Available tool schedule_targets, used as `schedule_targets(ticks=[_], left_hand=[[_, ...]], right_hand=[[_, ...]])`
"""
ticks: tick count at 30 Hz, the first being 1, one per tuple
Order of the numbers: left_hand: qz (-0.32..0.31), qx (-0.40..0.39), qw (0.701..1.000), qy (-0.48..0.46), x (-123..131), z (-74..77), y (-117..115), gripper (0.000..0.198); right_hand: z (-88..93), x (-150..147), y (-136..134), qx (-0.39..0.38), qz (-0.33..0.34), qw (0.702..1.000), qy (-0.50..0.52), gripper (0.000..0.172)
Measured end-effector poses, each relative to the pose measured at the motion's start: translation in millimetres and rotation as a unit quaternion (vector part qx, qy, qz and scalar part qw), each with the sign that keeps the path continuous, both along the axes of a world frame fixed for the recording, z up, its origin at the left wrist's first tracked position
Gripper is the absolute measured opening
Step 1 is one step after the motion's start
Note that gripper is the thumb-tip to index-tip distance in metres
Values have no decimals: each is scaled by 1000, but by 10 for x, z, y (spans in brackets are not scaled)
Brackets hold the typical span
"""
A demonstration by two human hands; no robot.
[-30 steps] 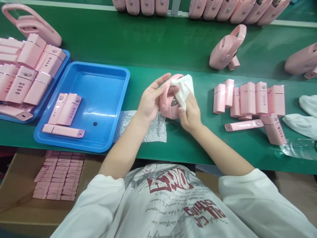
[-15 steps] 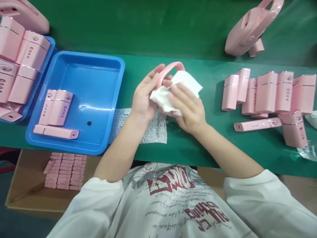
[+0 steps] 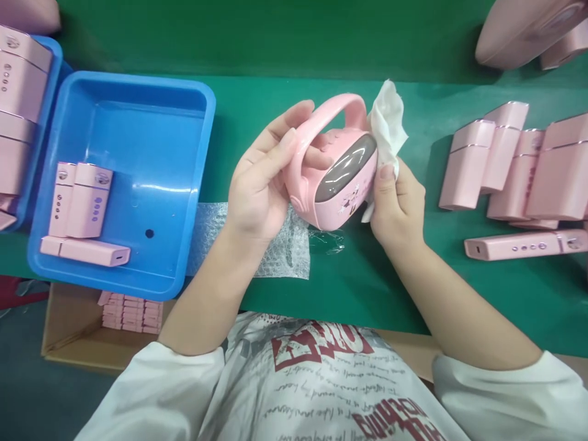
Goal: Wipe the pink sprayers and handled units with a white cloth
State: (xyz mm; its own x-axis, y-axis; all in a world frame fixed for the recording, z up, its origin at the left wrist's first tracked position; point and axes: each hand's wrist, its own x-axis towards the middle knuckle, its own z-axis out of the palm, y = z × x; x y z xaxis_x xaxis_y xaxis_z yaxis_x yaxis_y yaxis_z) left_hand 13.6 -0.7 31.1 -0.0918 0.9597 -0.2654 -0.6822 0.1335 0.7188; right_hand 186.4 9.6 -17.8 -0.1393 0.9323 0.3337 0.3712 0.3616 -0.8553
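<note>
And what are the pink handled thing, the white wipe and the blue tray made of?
The pink handled device looks like hard plastic: smooth curves, soft shine, with a glossy dark panel. The white wipe could be cloth or paper: matte, thin, crumpled. The blue tray is probably moulded plastic: bright reflections, rounded corners.

The device (image 3: 342,191) is pink with a dark panel (image 3: 347,168), cloth (image 3: 387,122) white, tray (image 3: 149,147) blue, desk (image 3: 340,288) green, shirt (image 3: 316,392) white with red lettering (image 3: 312,350)
</note>
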Motion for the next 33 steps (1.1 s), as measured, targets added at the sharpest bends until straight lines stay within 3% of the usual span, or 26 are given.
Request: schedule_targets(ticks=[6,9,16,20,24,28,30,33], left_hand=[[-8,8,1000,13,41,35,-15,29],[-10,3,1000,12,47,27,-24,25],[-17,37,998,40,37,34,-11,24],[3,36,999,29,7,19,19,18],[56,-11,998,40,-37,-28,73,20],[87,-16,996,31,-63,-51,108,17],[100,-26,994,20,-72,-50,121,17],[109,-53,993,3,-85,-51,137,21]], right_hand=[[13,-19,-41,42,1,998,-41,37],[43,-22,-29,101,43,990,-93,43],[70,-87,-135,264,140,927,-225,50],[91,-155,-249,205,150,928,-273,45],[130,-137,-270,163,188,938,-241,31],[142,-58,-258,248,188,930,-193,19],[144,-26,-254,253,171,941,-143,17],[149,-9,-246,192,95,975,-51,22]])
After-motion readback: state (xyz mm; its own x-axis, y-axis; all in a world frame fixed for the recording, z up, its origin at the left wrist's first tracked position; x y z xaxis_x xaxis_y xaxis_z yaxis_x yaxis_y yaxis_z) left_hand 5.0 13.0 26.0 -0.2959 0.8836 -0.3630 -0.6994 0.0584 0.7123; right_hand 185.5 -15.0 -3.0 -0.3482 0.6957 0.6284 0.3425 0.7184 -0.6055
